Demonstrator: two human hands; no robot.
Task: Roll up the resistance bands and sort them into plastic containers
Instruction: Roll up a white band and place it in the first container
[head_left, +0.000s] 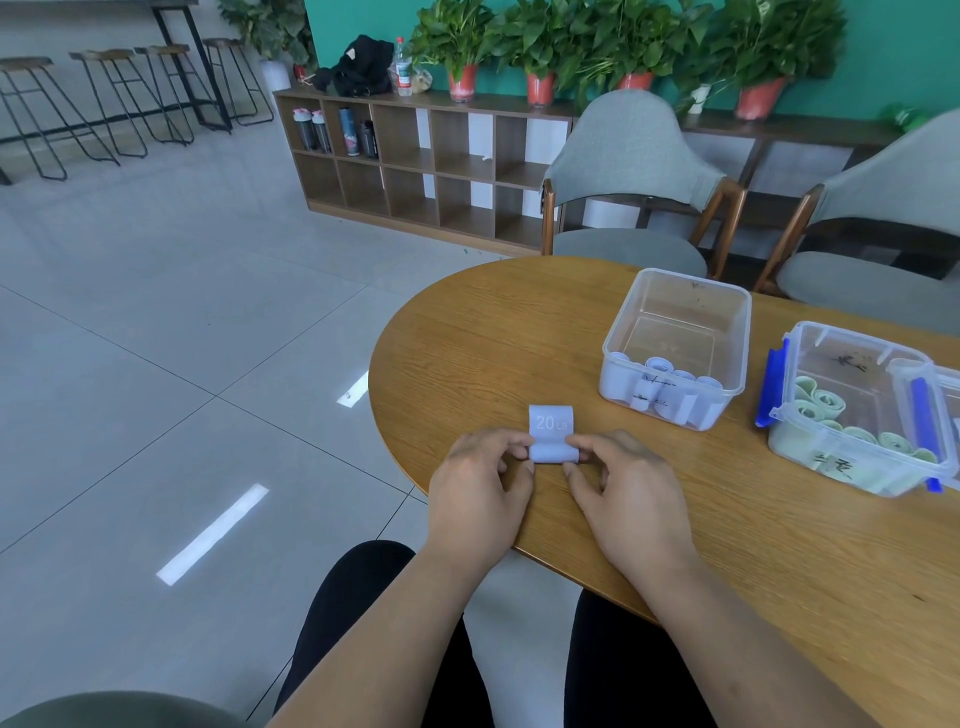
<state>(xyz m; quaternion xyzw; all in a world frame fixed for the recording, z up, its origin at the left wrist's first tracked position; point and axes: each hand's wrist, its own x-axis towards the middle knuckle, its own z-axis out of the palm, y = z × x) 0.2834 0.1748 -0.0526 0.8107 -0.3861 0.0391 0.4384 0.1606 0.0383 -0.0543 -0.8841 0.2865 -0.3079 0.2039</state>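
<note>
A: Nearest are the legs (358, 623) in dark trousers, knees at the edge. Why sit so close?
B: I'd judge so both forearms can reach over the surface (493, 338) and the rolling happens flat on the wood.
A: And the 2 tubs?
B: The open tub (685, 301) holds pale blue rolls (660, 366). The clip-lid tub (857, 336) to its right holds green rolls (826, 402). They are sorted by colour, and both stand near the right hand (628, 493).
A: The grip?
B: That hand and the left hand (478, 488) each pinch 1 end of the band (553, 439), fingers clamped on the coil, probably to keep it tight and square.
A: Where is the band itself?
B: On the surface between the hands, mostly rolled. A short flap marked 20 LB lies flat beyond the coil. Being pale blue, it likely belongs in the open tub.
</note>
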